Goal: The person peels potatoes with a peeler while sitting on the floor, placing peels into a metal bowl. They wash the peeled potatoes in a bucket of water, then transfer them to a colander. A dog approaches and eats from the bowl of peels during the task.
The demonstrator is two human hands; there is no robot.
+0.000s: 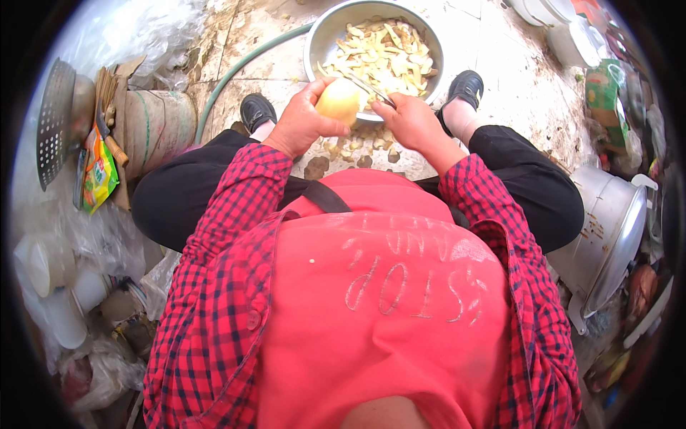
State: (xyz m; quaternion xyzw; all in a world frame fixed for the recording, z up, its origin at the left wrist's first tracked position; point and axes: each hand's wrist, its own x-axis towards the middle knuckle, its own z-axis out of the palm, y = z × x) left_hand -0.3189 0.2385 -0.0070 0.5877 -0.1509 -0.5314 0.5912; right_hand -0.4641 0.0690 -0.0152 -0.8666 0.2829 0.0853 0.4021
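Observation:
My left hand [307, 118] holds a peeled, pale yellow potato [338, 100] over the near rim of a metal basin [321, 40]. In my right hand [412, 122] is a metal peeler [371, 89], its blade end beside the potato; whether the blade touches it I cannot tell. A heap of potato peelings [394, 51] lies inside the basin, on the floor between my feet. More peel scraps [348, 146] are scattered on the tiles just below my hands.
A green hose [236, 69] curves from the basin past my left foot. At left stand a perforated metal colander [51, 128] and a round drum [161, 126]. A large lidded aluminium pot [600, 230] sits by my right knee. White buckets [573, 43] are at upper right.

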